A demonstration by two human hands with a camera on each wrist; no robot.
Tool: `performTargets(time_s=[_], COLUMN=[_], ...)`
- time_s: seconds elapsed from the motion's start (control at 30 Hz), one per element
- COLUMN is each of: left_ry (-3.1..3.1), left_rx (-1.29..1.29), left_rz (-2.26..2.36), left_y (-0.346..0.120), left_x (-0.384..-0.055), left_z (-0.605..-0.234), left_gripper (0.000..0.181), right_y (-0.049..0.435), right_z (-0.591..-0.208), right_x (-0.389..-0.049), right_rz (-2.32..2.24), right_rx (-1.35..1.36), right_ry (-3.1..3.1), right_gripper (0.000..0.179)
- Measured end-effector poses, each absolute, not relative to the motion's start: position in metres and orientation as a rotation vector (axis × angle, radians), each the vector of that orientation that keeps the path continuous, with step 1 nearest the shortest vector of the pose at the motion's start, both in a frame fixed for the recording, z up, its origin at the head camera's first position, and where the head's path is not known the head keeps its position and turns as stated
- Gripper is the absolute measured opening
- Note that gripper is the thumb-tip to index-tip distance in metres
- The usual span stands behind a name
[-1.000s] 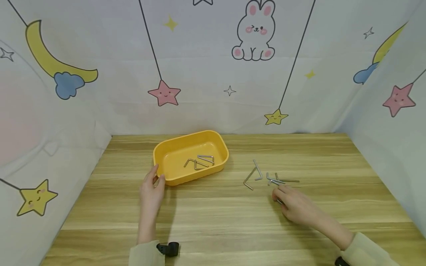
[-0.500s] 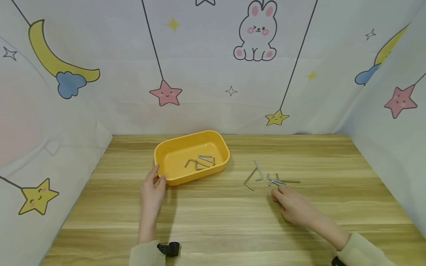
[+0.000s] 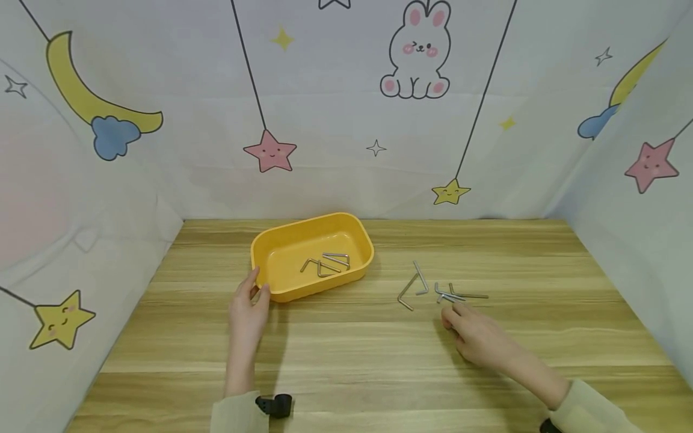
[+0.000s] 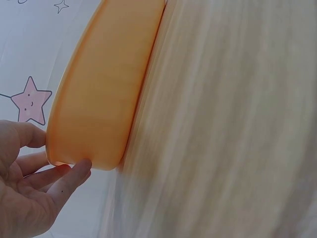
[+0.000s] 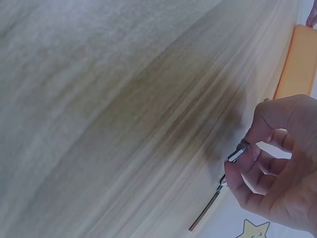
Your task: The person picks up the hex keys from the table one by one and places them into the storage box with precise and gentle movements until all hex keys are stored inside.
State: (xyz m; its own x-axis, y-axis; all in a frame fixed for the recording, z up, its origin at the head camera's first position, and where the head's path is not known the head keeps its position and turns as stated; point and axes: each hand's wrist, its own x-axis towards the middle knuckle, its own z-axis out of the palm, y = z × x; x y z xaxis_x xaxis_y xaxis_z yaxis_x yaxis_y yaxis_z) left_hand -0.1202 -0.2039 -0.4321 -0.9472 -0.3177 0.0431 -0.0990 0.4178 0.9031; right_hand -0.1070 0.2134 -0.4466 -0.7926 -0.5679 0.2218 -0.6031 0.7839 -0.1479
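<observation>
My left hand (image 3: 249,307) holds the near left corner of a yellow plastic tray (image 3: 319,290), thumb on the outer wall and fingers at the rim, as the left wrist view shows. Several L-shaped hex keys (image 3: 325,265) lie inside the tray. On the right, my right hand (image 3: 479,337) is low over the table, pinching a short metal hex key (image 5: 237,152) between thumb and fingertips; most of it is hidden by the fingers. Just beyond those fingertips is a small pile of hex keys (image 3: 473,295), silver and bronze.
A bronze hex key (image 3: 408,286) and a silver hex key (image 3: 421,277) lie between the tray and the pile. The wood-grain table (image 3: 346,361) ends at a white cloth backdrop (image 3: 325,192) with printed stars, a moon and a rabbit.
The right hand has shifted slightly left and turned a little, and the key end seen under it earlier is now hidden in the head view. The left hand and tray stay put.
</observation>
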Motion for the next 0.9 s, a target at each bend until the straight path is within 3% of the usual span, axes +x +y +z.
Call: performTargets(time_s=[0.9], left_ry=[-2.463], left_rx=[0.372], left_rz=[-1.531], left_y=[-0.202], left_x=[-0.119], left_z=[-0.430], left_gripper=[0.049], right_y=[0.204], right_z=[-0.433], right_x=[-0.120], right_rz=[0.329], right_rx=[0.898], right_ry=[-2.787], right_gripper=[0.031])
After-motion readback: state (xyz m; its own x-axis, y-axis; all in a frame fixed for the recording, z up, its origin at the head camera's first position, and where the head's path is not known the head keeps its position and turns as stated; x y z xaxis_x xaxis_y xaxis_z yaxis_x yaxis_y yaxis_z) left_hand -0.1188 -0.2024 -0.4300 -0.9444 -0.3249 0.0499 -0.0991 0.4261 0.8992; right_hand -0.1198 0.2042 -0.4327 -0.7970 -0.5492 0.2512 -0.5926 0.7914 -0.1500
